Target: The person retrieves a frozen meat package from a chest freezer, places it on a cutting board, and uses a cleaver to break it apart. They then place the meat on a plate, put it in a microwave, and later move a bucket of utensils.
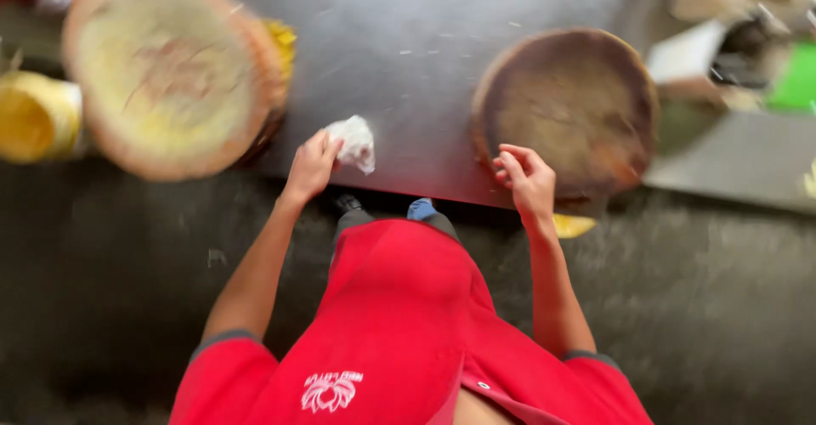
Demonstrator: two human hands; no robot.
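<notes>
- Left hand clenched on a crumpled white cloth, left of the dark round wooden chopping block.
- Right hand, fingers curled, touches that block's near edge on the grey steel counter.

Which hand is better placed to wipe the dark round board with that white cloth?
Probably the left hand: it already grips the white cloth on the metal table. The right hand rests on the near edge of the dark round board, so it seems placed to steady it.
</notes>
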